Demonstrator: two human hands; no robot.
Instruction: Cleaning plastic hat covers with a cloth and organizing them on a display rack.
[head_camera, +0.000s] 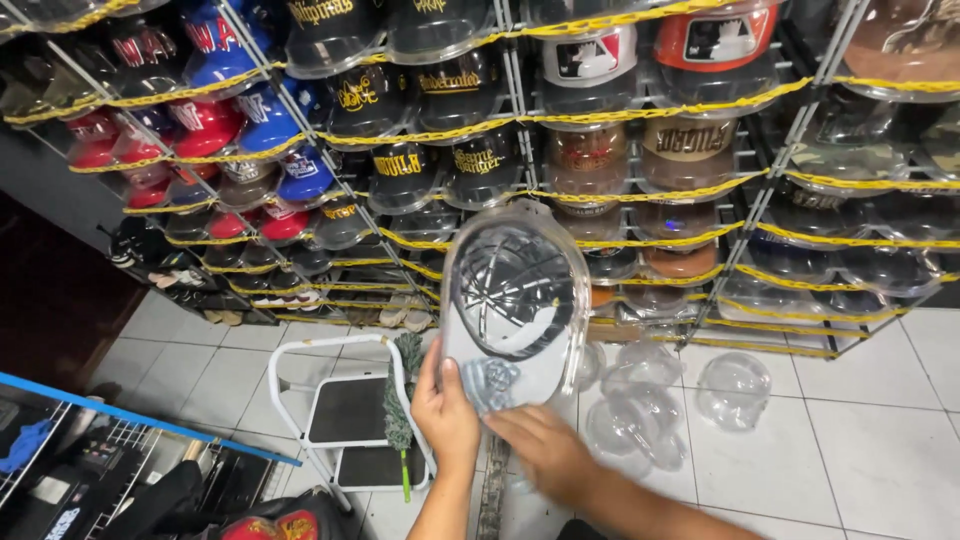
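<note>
Both hands' fingers (450, 385) pinch clear cap case (515, 300) bottom edge.

clear cap case (515, 300) | white step stool (340, 400) | green duster (403, 400) | yellow chains (640, 112) | white floor tiles (880, 440)

Wire rack (520, 90) along wall, rows of caps (225, 120) in clear shells, red and blue at left, black mid, tan and camo right. Yellow cords (640, 112) strung across shelves. White step stool (345, 410) on tiled floor (880, 450), green duster (400, 400) leaning against it. Empty clear cap shells (735, 388) lying on tiles.
</note>
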